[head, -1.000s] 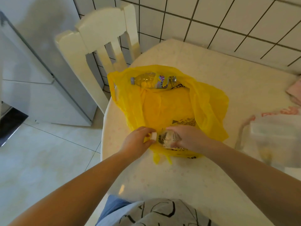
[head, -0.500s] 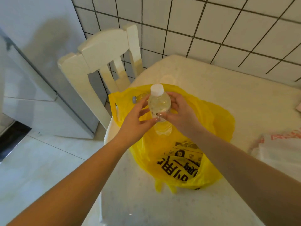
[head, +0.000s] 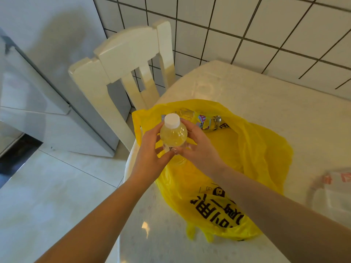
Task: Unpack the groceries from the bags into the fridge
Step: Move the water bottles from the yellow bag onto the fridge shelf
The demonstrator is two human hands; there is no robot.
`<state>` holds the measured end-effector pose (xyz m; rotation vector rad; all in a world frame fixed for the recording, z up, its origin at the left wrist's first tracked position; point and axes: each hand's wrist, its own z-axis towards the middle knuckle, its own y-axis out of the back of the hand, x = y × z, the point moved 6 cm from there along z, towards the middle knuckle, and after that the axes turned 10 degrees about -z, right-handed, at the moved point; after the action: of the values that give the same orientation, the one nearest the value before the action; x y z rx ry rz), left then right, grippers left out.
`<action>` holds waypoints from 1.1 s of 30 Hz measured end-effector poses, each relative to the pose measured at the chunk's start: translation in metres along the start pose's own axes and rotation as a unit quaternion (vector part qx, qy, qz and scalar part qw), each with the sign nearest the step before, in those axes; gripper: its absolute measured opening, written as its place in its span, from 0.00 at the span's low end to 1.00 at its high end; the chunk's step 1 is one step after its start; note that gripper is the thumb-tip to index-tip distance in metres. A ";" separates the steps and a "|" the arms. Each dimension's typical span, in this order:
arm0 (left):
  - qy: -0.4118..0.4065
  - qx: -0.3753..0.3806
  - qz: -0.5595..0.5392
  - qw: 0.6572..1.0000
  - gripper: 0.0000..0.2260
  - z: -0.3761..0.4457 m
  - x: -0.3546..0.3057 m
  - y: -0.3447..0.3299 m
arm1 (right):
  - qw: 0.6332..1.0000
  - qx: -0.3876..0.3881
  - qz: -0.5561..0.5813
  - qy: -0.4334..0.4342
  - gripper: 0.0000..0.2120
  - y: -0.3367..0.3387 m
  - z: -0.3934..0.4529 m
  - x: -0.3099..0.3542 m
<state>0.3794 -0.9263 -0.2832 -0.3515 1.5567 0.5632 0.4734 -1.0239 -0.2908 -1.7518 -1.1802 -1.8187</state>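
You hold a small clear bottle [head: 173, 136] up in the air with both hands. It has a white cap [head: 172, 120] on top, and the cap points up toward you. The drink inside looks pale yellow.

Your left hand [head: 150, 158] curls around the left side of the bottle, with the thumb under its lower part. Your right hand [head: 199, 149] curls around the right side, with the fingers wrapped on it. Both hands touch the bottle and grip it together.

The bottle is above the yellow bag [head: 237, 168]. The bag lies flat and open on the pale desk [head: 266, 95]. It has big black letters printed on the part near you. A second bottle [head: 205, 121] lies on its side inside the bag, at the far end. It has a bright label on it.

A white bag [head: 334, 192] with red print sits on the desk at the right edge. You can only see part of it, and it looks blurry.

A cream chair [head: 121, 73] stands just beside the desk, on the far left side. Its back is near the tiled wall [head: 247, 25]. The white fridge [head: 47, 82] stands to the left of the chair, well apart from the bottle. The floor [head: 47, 196] under your left arm is pale and shiny.
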 end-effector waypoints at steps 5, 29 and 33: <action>0.011 -0.019 -0.003 1.000 0.34 0.004 0.009 0.006 | 1.000 0.014 0.012 -0.005 0.27 0.008 0.011 -0.003; 0.059 -0.076 -0.058 0.994 0.31 0.003 0.023 0.024 | 0.687 0.037 -0.720 0.089 0.21 -0.005 0.125 -0.026; 0.067 -0.074 -0.048 0.994 0.30 0.001 0.021 0.019 | 0.720 0.056 -0.689 0.063 0.23 -0.005 0.122 -0.031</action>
<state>0.3685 -0.9073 -0.3016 -0.5846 1.6204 0.5912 0.5540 -0.9374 -0.3352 -0.4092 -2.8407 -2.2673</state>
